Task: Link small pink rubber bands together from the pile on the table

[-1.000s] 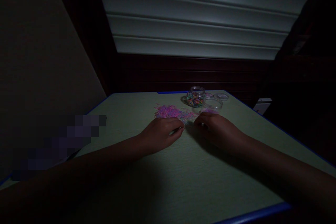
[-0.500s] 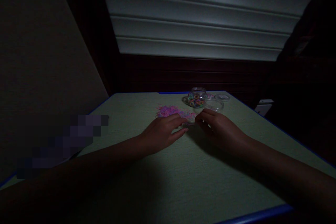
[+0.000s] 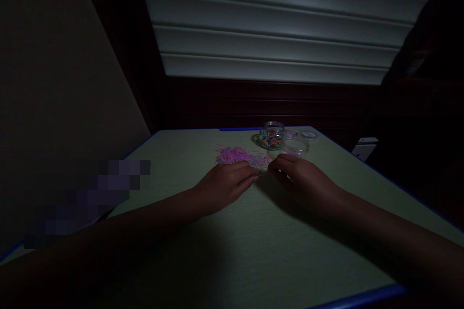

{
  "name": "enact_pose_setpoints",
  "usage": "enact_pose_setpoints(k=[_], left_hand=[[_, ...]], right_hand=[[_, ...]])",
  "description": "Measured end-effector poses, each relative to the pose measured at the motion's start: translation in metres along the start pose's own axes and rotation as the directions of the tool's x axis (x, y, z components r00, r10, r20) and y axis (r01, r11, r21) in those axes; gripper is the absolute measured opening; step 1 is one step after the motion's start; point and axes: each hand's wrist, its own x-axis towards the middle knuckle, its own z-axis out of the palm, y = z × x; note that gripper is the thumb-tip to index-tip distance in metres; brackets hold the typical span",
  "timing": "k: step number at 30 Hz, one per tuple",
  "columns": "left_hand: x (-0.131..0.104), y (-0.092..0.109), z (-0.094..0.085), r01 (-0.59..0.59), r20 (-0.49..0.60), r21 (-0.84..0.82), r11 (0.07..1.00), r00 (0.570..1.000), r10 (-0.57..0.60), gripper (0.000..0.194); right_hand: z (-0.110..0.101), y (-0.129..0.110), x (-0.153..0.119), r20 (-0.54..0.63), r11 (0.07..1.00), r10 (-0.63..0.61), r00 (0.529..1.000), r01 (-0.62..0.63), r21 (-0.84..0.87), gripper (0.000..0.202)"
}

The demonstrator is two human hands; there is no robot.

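Head view: I have the left hand (image 3: 226, 184) and right hand (image 3: 302, 177) curled, fingertips close; whether either grips anything, I cannot tell. The pink-purple pile (image 3: 235, 155) lies at the left's 12 o'clock. Probably fingertip picking; next calls for 1 light pinch.
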Motion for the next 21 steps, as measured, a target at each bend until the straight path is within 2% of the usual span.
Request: enact_pose_setpoints(k=[21], left_hand=[[0.0,-0.0003,-0.0014,-0.033,0.032,0.058,0.998,0.999,0.031,0.019]], right_hand=[[0.0021,-0.0016,-0.0011,0.036,1.0,0.008,0.999,-0.009,0.026,0.016]])
